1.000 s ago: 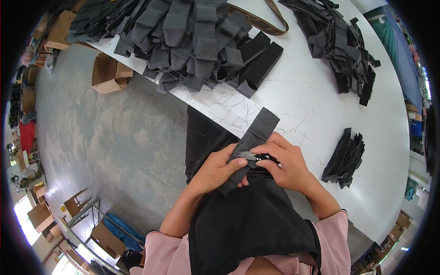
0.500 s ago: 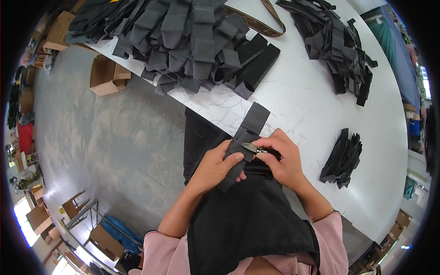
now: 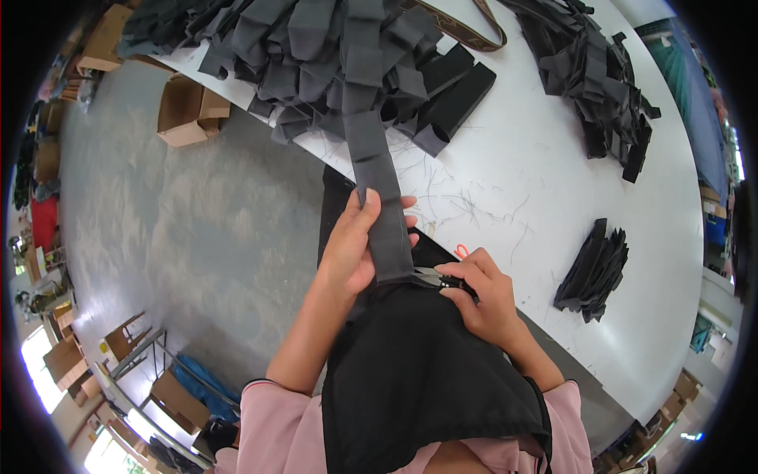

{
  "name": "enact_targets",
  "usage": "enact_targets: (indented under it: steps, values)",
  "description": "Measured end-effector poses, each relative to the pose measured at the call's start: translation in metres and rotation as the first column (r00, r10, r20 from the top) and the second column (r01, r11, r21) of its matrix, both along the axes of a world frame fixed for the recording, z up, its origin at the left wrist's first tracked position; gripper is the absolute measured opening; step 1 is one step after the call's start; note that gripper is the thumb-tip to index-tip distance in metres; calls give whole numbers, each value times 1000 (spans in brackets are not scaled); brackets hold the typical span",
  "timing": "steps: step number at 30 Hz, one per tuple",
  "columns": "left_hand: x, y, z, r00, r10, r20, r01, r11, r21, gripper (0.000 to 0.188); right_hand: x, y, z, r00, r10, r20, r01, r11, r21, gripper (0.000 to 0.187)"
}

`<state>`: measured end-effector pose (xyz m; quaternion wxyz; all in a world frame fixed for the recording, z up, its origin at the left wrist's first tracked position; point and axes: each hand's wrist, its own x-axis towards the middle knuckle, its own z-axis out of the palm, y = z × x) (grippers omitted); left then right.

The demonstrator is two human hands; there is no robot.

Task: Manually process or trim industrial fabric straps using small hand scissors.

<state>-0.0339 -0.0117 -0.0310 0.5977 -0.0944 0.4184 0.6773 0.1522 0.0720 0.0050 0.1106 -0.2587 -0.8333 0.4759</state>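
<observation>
A long dark grey fabric strip [image 3: 384, 205] runs from the big heap of dark fabric strips [image 3: 316, 71] down to my lap. My left hand [image 3: 355, 245] grips it, thumb on top and fingertips showing past its right side. In my right hand [image 3: 482, 288] is a small pair of thread snips [image 3: 450, 283] with dark handles. Their metal blades lie beside the lower end of the strip, over my black apron [image 3: 426, 355]. A bit of red cord sticks up behind the right hand. Whether the blades touch fabric, I cannot tell.
Loose thread ends lie scattered on the white table [image 3: 505, 158]. A second heap of dark strips [image 3: 592, 87] is at the far right, with a small black bundle [image 3: 592, 272] nearer. A cardboard box [image 3: 189, 110] stands on the floor at left, below the table edge.
The strip now stretches up to the heap instead of being bunched in my left hand, which has moved up and left. My right hand has dropped slightly, carrying the snips to the strip's lower end.
</observation>
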Motion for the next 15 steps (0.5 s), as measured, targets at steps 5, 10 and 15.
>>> enact_targets:
  steps: [5,10,15]
  values:
    - [-5,4,0,998,39,48,-40,999,28,35,0,-3,-4,1000,30,6,-31,993,111,28]
    - [-4,4,4,999,25,42,-26,999,24,34,-8,-1,-5,998,66,4,-66,980,185,27]
    - [-4,3,3,998,15,59,-16,1000,18,33,-9,2,-6,991,136,-12,-126,947,296,28]
